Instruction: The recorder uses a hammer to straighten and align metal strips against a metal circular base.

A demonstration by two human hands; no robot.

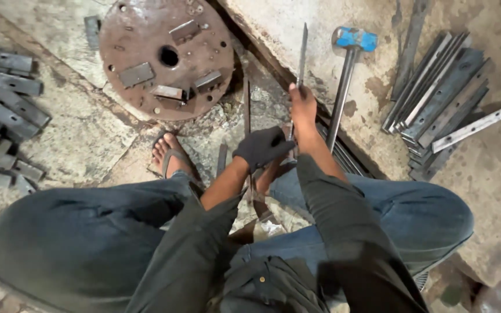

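Observation:
My right hand (302, 107), bare, is closed around a long thin metal rod (302, 52) that points away from me over the concrete slab. Just below it my left hand (262, 148), in a black glove, is closed on the lower part of the same rod, between my knees. A hammer with a blue head (355, 39) and a metal handle (338, 101) lies on the slab just right of my right hand. I squat in blue jeans, one sandalled foot (172, 153) on the broken floor.
A rusty round steel plate (146, 43) with welded blocks and a centre hole lies ahead on the left. A stack of flat steel bars (442, 95) lies on the right, and more bars (1, 87) lie at the far left. Thin strips lie in the gap beside the slab.

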